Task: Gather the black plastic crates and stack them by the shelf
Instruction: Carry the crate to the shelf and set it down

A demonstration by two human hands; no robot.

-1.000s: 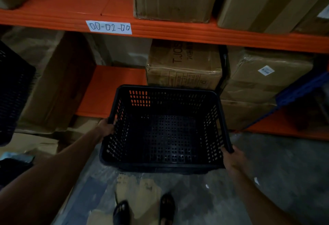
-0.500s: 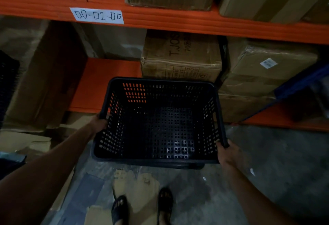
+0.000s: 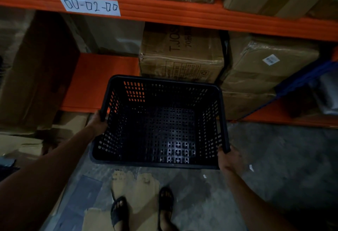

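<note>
The orange shelf [image 3: 182, 14] stood in front of me, loaded with cardboard boxes [image 3: 181, 55], a paper label [image 3: 89, 6] stuck on its upper beam. I held the empty black crate [image 3: 161, 122] above the concrete floor [image 3: 274, 157], just before the lower shelf. My left hand [image 3: 97, 123] was curled around its left rim, my right hand [image 3: 229, 159] closed on the near right corner.

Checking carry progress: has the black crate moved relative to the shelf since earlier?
Yes. The black crate has shifted left, its far rim now below the T.JOS carton.
</note>
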